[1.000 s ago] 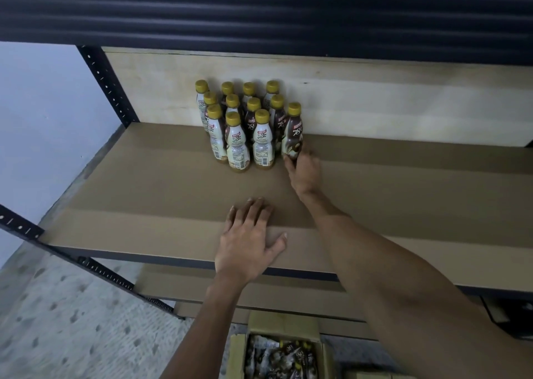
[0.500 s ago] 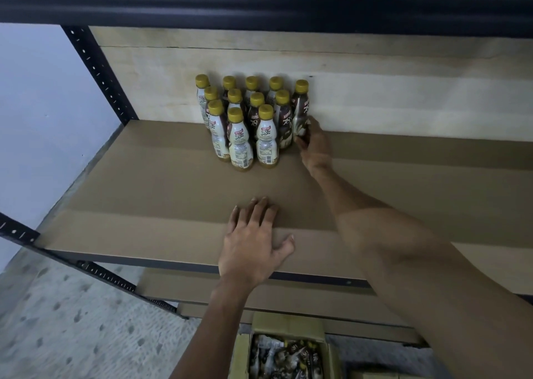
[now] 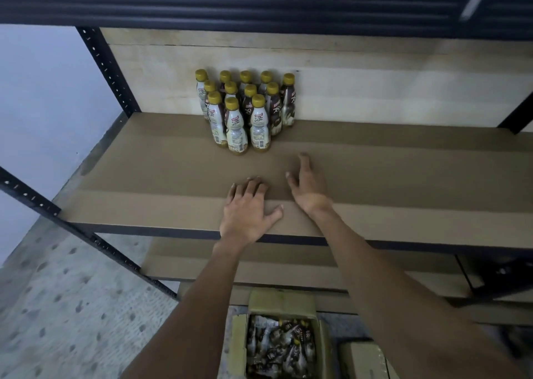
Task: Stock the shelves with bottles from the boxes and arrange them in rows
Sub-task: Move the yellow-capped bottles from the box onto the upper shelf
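Several coffee bottles with gold caps (image 3: pixel 245 110) stand in rows at the back of the brown shelf board (image 3: pixel 403 176), against the pale back panel. The rightmost bottle (image 3: pixel 287 101) stands in the back row. My left hand (image 3: pixel 248 208) rests flat on the shelf near its front edge, fingers spread. My right hand (image 3: pixel 307 182) hovers just right of it, fingers relaxed and holding nothing, well in front of the bottles. An open cardboard box (image 3: pixel 281 338) full of bottles sits on the floor below.
A black perforated upright (image 3: pixel 109 70) frames the shelf's left side, with a dark corrugated shelf overhead. A lower shelf board (image 3: pixel 288 269) lies beneath. A second closed box (image 3: pixel 363 361) sits right of the open one. Speckled floor spreads to the left.
My right hand let go of the rightmost bottle at the back row and drew back toward the shelf's front. My left hand stayed flat in place.
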